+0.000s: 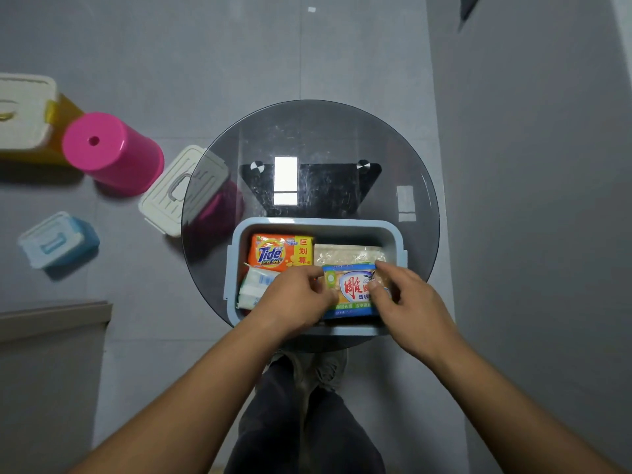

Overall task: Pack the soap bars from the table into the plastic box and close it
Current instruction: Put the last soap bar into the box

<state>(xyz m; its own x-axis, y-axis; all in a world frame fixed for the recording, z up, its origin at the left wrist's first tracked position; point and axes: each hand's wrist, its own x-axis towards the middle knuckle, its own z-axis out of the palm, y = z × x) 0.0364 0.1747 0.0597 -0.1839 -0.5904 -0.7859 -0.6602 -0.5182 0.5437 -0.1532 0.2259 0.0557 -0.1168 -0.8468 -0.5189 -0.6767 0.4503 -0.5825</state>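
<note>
**While both hands hold the fourth bar, seat it flat before letting go**

As the blue-wrapped soap bar [355,289] hangs over the one open quarter of the plastic box [318,222], it is pinched at both ends. The left hand [294,299] has curled fingers on its left end. The right hand [407,302] has a forefinger on the far right corner and its thumb on the printed face. The box stands at the near edge of the round glass table [307,138], with its near wall just past the rim.

Three bars already lie in the box. The orange Tide bar [273,253] is in the far left corner and a clear-wrapped pale bar [345,254] in the far right. A white-and-blue bar [254,287] sits at the near left, partly under the left hand.

The step seems to be lowering this bar into the near right corner. I judge the fit snug, since its far edge overlaps the pale bar's wrapper.

- Keep the bar level and square to the box walls.
- Slide it toward the near wall so it clears the pale bar, then press it down.
- Do not release it while it rides on a neighbour's wrapper, because a raised bar would likely stop a lid seating.
- The wrappers look slick, so a light grip at the ends should do.
- Push straight down rather than outward, so the box is not pushed off the table's near edge.

The box has no lid on it. I cannot tell which lid belongs to it.
</note>
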